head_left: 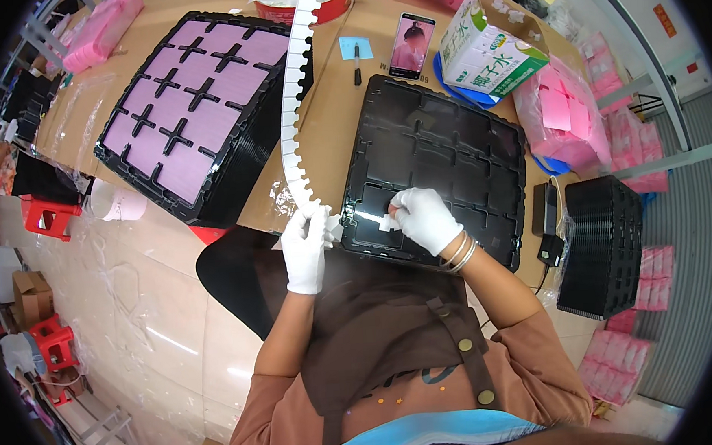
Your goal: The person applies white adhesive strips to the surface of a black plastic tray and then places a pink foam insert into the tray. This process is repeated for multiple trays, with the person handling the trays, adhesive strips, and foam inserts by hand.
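Head view: L hand has its fingers pinched narrow on the lower end of a notched white strip, which arcs up over the table, past the pink-lined tray stack. R hand is at a small white piece on the black tray's near-left pocket; fingers bunched, can't tell if gripping or just pressing. Risks, prob.: strip's long & loose, so a tug could snag it on the stack's edge or twist it; if the piece is tacky, glove tips may stick & skew it; hard push could shift the tray, as L hand doesn't seem to brace it.
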Demonstrator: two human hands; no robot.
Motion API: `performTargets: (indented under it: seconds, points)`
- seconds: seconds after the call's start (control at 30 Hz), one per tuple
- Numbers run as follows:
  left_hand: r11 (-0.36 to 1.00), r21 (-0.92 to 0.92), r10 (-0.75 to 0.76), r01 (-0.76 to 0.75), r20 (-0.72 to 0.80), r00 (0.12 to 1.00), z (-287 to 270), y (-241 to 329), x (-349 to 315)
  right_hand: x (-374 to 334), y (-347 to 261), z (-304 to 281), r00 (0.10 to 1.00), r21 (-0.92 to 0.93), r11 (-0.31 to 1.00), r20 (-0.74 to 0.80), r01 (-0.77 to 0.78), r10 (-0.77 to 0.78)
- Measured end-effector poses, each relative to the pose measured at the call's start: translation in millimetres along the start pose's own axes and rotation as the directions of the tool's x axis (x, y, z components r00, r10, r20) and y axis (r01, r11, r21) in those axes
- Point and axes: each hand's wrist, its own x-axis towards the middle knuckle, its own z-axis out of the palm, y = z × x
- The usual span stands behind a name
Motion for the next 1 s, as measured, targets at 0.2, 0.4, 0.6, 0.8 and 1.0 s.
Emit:
performTargets:
  seconds: [0.2,0.4,0.6,0.8,1.0]
  points:
    - [1.000,-0.017,-0.018,0.018,0.006,1.000,-1.8,-4.2,2.8,-2.6,-6.8,3.3,0.994,0.014,1.000,0.108,0.000,-0.002]
    - [1.000,-0.004,-0.017,0.017,-0.002,1.000,-5.0,-7.6,4.8,-0.9,-3.7,-2.8,0.984,0.051,0.984,0.059,-0.170,0.167]
    - [1.000,-0.008,-0.020,0.020,0.005,1.000,-4.1,-7.0,3.8,5.5,-11.1,-6.8,0.936,0.156,0.946,0.259,-0.284,0.238]
    - [0.999,0.027,-0.024,0.024,0.000,1.000,-4.0,-9.5,5.7,10.0,-4.6,-0.8,0.974,0.150,0.973,0.168,-0.175,0.150]
    - [1.000,0.019,-0.004,0.005,-0.031,1.000,2.3,-2.9,2.2,14.9,-20.0,-20.2,0.835,0.012,0.956,0.492,-0.292,0.248]
